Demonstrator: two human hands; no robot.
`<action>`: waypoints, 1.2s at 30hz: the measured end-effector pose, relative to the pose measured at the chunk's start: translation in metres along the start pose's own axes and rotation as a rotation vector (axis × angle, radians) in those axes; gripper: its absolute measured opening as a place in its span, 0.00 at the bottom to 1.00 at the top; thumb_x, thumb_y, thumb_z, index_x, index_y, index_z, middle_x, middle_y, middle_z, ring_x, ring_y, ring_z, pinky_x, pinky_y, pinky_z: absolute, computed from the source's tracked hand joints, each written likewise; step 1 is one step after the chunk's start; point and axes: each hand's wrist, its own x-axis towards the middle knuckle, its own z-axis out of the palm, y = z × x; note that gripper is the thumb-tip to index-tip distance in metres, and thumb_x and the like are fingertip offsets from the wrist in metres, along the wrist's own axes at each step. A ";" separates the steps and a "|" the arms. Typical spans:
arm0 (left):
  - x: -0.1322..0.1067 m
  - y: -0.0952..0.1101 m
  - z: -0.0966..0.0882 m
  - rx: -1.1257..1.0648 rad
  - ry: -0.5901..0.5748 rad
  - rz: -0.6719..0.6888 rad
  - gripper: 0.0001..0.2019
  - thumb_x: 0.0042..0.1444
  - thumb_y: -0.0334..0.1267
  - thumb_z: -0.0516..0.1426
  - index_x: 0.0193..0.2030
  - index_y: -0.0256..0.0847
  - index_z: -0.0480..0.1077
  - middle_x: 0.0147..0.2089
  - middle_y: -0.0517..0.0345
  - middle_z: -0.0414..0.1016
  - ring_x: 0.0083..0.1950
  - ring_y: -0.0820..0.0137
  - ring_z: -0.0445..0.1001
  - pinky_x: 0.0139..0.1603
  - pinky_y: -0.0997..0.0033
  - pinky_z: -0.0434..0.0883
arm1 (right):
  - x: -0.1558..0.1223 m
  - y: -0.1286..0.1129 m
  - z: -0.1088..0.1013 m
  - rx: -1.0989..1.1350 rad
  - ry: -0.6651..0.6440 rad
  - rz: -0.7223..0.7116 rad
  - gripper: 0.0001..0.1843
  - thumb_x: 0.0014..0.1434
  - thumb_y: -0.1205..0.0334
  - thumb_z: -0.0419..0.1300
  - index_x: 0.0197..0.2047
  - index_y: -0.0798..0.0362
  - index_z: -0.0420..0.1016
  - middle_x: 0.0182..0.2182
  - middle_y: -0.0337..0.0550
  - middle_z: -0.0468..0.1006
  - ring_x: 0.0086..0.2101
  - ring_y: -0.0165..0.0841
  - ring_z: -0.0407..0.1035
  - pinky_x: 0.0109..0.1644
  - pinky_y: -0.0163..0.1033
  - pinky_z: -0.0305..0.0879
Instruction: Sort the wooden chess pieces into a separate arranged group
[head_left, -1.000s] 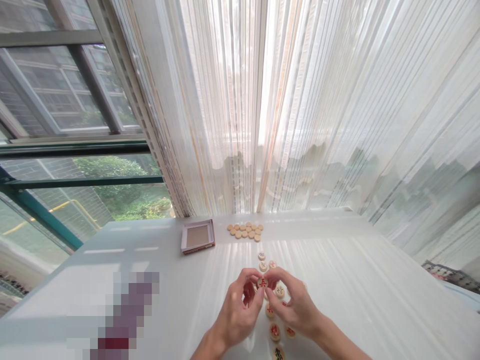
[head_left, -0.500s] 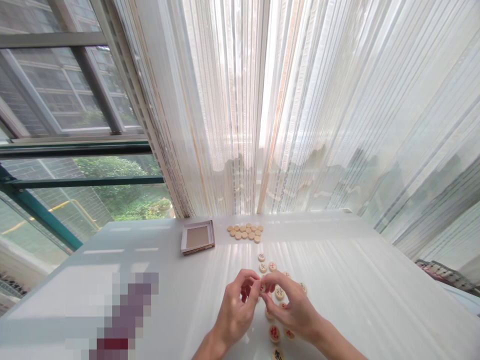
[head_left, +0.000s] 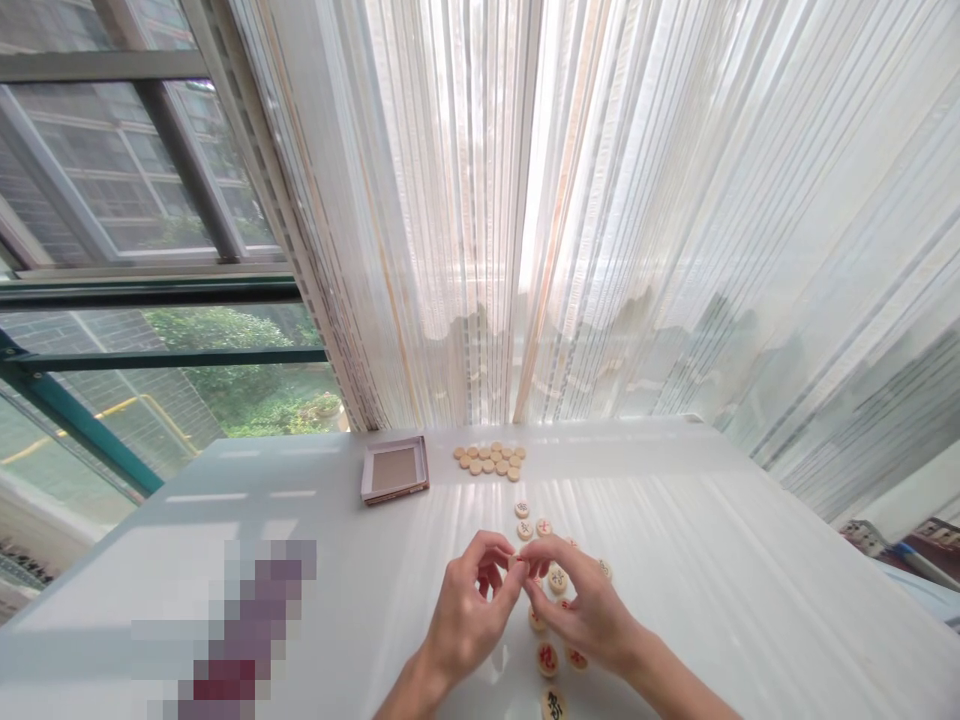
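Both hands meet over the white table, their fingertips pinching one small round xiangqi piece [head_left: 516, 562] that the fingers mostly cover. My left hand [head_left: 471, 612] has its thumb and forefinger closed on the piece from the left. From the other side, my right hand [head_left: 589, 610] touches it with closed fingertips. Xiangqi pieces with red or black characters lie face up around and under the right hand, among them a red-marked piece [head_left: 547, 658], a black-marked piece [head_left: 554, 703] and another black-marked piece [head_left: 557, 578]. Some are partly hidden by the fingers.
Toward the far edge of the table [head_left: 337, 580] sits an open shallow box [head_left: 395, 470]. Right of it, several plain-looking round pieces [head_left: 489, 461] lie grouped together. A sheer striped curtain [head_left: 480, 220] hangs behind the table, and a window [head_left: 135, 180] is at left.
The fingertips have tilted the held piece, so its face shows less now. Both hands stay together in nearly the same place. The view has shifted slightly.
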 end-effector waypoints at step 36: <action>-0.002 0.004 -0.002 -0.007 -0.118 0.052 0.10 0.66 0.40 0.55 0.52 0.43 0.66 0.39 0.52 0.77 0.31 0.70 0.72 0.30 0.72 0.69 | 0.002 0.000 -0.007 0.045 0.012 0.054 0.13 0.62 0.68 0.58 0.50 0.48 0.70 0.40 0.42 0.79 0.36 0.34 0.74 0.44 0.40 0.72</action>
